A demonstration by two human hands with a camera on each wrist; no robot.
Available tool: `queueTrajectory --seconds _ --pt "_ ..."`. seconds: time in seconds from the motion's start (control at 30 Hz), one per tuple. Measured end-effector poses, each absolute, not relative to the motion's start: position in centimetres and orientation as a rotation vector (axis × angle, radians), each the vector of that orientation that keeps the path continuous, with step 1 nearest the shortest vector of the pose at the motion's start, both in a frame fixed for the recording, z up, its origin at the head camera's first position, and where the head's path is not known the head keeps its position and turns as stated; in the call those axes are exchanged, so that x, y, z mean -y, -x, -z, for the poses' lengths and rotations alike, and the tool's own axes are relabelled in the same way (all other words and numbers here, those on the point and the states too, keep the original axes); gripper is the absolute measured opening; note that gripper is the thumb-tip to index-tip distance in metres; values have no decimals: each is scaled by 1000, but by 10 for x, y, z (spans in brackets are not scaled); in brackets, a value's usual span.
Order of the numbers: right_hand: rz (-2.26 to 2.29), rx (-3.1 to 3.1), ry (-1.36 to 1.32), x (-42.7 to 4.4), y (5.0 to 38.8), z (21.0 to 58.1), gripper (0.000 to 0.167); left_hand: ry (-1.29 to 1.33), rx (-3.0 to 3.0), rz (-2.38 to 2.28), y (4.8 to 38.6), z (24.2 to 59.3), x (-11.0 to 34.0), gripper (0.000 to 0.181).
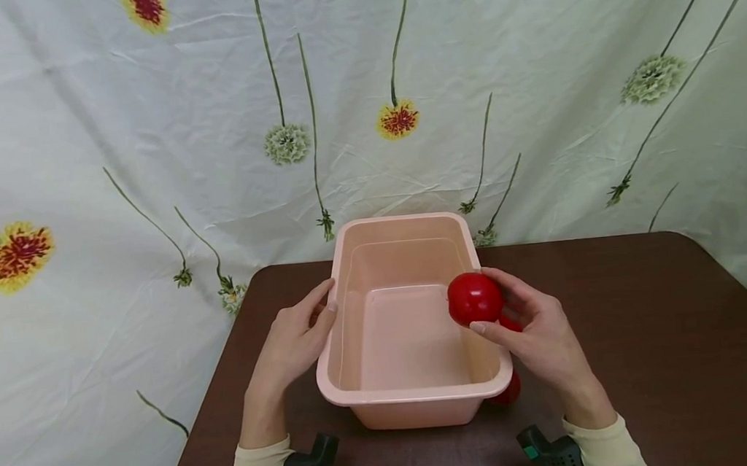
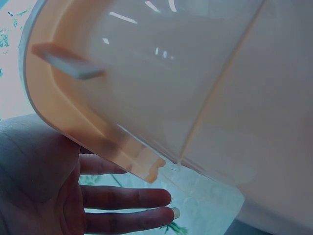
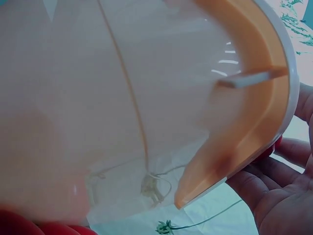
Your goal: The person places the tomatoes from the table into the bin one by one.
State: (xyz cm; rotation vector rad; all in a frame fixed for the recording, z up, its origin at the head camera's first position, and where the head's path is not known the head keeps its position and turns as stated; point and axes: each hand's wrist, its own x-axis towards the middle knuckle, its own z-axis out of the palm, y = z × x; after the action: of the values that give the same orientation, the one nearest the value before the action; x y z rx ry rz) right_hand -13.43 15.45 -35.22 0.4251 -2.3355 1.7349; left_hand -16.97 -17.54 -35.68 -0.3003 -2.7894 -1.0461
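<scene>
A pink plastic basin (image 1: 412, 393) is in the middle of the head view, its inside bare. My left hand (image 1: 294, 344) touches its left rim with thumb and index finger; in the left wrist view the other fingers (image 2: 126, 198) stretch out straight below the rim. Above the right rim, my right hand (image 1: 542, 329) holds a shiny red apple (image 1: 474, 299) between thumb and fingers. Part of a second red apple (image 1: 511, 322) shows under that hand. In the right wrist view the basin's rim (image 3: 274, 105) hides most of the held apple.
Another red apple (image 1: 507, 391) lies by the basin's right side, partly hidden. Red rounded things (image 3: 19, 225) show at the lower left of the right wrist view. The dark brown table (image 1: 652, 343) meets a flower-printed white cloth (image 1: 356, 176) behind.
</scene>
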Motion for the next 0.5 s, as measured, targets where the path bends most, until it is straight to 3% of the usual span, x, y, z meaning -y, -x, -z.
queueTrajectory --seconds 0.5 --pt "-1699 2340 -501 -149 133 355 70 321 2794 1035 170 357 177 46"
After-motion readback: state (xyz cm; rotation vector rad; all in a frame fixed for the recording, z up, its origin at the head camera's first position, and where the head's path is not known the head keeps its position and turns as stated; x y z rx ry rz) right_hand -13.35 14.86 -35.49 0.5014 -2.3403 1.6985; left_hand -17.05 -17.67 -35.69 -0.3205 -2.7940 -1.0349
